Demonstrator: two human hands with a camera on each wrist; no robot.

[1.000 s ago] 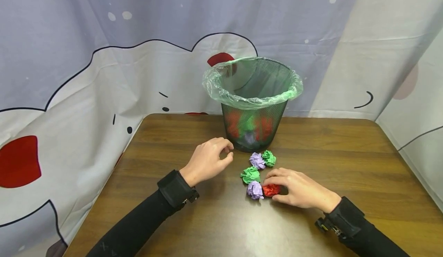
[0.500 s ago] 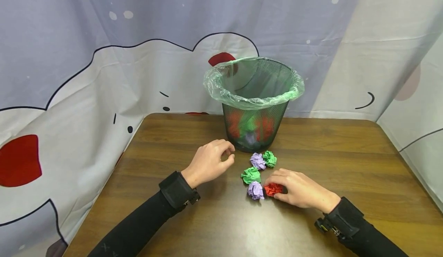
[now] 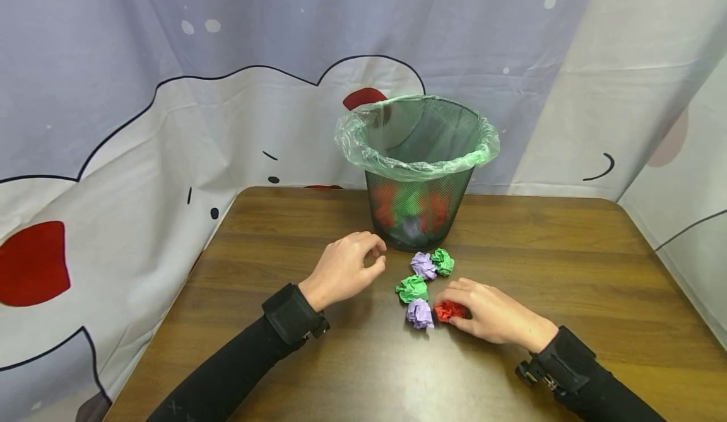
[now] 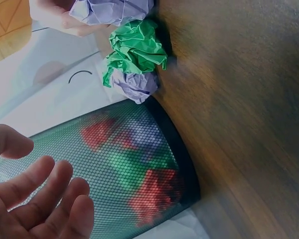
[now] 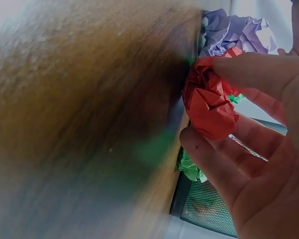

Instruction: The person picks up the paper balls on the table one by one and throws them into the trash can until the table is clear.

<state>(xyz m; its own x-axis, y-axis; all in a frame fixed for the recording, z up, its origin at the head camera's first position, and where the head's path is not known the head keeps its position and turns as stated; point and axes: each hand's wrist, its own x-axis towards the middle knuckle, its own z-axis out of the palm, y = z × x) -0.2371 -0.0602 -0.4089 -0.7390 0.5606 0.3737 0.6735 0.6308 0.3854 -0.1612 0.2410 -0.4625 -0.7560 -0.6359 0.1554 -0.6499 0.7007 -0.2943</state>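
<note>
My right hand [image 3: 488, 310] curls its thumb and fingers round a red crumpled paper ball [image 3: 449, 310] low at the table. In the right wrist view the same red paper ball [image 5: 212, 102] sits between thumb and fingers. Just left of it lies a purple paper ball [image 3: 419, 314], touching a green paper ball [image 3: 411, 288]. Farther back are another purple ball [image 3: 423, 265] and another green ball [image 3: 443, 262], side by side. My left hand [image 3: 345, 267] hovers left of the balls with loosely bent fingers, holding nothing; the left wrist view shows its fingers [image 4: 42, 189] apart.
Behind the balls stands a black mesh wastebasket [image 3: 417, 211] with a green plastic liner [image 3: 417, 166] folded over its rim. Red, green and purple paper balls show through its mesh. A patterned curtain [image 3: 272, 24] hangs behind the wooden table [image 3: 545, 239].
The red paper ball has shifted slightly right in my right hand, widening the gap to the purple ball. My left hand has barely moved.
</note>
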